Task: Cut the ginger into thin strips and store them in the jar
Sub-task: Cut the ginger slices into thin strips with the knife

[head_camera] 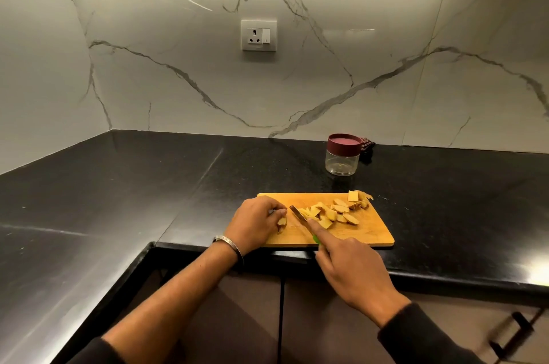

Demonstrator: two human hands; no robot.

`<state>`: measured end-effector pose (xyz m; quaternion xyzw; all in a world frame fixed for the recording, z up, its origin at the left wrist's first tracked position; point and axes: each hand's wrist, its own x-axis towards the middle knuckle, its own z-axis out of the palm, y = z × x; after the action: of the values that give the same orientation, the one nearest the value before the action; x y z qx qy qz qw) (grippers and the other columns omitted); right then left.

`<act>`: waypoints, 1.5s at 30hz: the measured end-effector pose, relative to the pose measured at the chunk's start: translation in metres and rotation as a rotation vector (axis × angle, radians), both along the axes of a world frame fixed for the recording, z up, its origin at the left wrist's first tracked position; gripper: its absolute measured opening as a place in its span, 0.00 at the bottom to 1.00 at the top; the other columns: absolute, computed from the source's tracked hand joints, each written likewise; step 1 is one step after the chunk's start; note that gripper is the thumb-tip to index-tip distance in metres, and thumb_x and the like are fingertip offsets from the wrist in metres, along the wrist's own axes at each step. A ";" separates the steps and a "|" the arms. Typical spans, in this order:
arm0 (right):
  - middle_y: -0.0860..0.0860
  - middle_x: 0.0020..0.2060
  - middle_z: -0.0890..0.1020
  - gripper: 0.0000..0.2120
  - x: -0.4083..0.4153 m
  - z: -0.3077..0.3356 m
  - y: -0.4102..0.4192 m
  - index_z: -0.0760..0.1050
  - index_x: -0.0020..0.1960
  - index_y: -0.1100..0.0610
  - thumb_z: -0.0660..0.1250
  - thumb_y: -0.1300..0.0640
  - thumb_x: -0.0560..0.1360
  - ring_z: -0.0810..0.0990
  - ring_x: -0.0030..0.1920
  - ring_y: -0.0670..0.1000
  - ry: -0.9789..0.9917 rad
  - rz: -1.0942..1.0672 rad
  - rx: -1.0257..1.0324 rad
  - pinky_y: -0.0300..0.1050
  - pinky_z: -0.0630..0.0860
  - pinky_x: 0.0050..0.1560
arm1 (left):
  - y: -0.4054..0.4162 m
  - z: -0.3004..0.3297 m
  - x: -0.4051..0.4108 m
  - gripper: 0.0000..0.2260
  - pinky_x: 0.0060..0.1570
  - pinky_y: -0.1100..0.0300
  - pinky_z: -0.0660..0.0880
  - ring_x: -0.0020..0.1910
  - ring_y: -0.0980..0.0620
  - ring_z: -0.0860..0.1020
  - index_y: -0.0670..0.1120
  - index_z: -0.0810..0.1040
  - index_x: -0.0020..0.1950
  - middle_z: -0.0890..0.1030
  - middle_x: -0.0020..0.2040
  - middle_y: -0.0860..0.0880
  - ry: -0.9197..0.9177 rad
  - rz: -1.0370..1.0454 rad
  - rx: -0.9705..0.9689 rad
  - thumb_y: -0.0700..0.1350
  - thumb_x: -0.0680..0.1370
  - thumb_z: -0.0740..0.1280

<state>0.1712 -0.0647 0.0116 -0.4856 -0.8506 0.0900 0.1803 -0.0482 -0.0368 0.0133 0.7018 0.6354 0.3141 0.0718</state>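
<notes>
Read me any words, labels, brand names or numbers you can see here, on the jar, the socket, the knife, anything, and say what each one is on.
No readable text anywhere in this view.
Jar: maroon lid and clear body, no label visible.
Wall socket: small marks on the switch, too small to read.
Knife: no marking can be made out on the blade.
Cutting board: plain wood, no print.

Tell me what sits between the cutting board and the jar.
Nothing: the head view shows only bare black countertop between the cutting board and the jar.
</notes>
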 end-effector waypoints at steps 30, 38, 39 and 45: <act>0.46 0.38 0.74 0.27 -0.020 0.004 -0.010 0.46 0.81 0.41 0.51 0.47 0.85 0.73 0.38 0.45 -0.033 -0.012 -0.018 0.40 0.67 0.36 | 0.010 -0.003 -0.023 0.05 0.50 0.64 0.79 0.48 0.59 0.81 0.51 0.86 0.50 0.84 0.50 0.54 0.279 -0.422 0.262 0.44 0.75 0.74; 0.45 0.37 0.71 0.27 -0.029 0.007 -0.002 0.48 0.82 0.43 0.52 0.48 0.85 0.70 0.36 0.43 -0.054 0.026 -0.005 0.38 0.64 0.34 | 0.008 -0.005 -0.026 0.05 0.46 0.61 0.80 0.47 0.58 0.82 0.52 0.86 0.49 0.85 0.49 0.55 0.290 -0.439 0.316 0.45 0.76 0.72; 0.44 0.37 0.71 0.27 -0.031 0.007 -0.001 0.48 0.82 0.43 0.52 0.48 0.85 0.70 0.36 0.43 -0.058 0.028 -0.004 0.36 0.63 0.33 | 0.007 -0.006 -0.026 0.05 0.46 0.60 0.80 0.47 0.58 0.82 0.52 0.86 0.48 0.85 0.49 0.55 0.290 -0.441 0.319 0.47 0.76 0.71; 0.45 0.39 0.72 0.26 -0.036 0.007 0.002 0.49 0.82 0.44 0.52 0.49 0.85 0.71 0.39 0.44 -0.071 0.043 -0.019 0.39 0.67 0.39 | 0.008 -0.008 -0.026 0.07 0.46 0.60 0.81 0.46 0.56 0.82 0.50 0.86 0.49 0.84 0.49 0.53 0.309 -0.441 0.344 0.48 0.77 0.68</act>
<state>0.1350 -0.0625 0.0185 -0.4719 -0.8658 0.0847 0.1435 -0.0744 -0.0286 0.0048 0.8637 0.4090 0.2837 -0.0788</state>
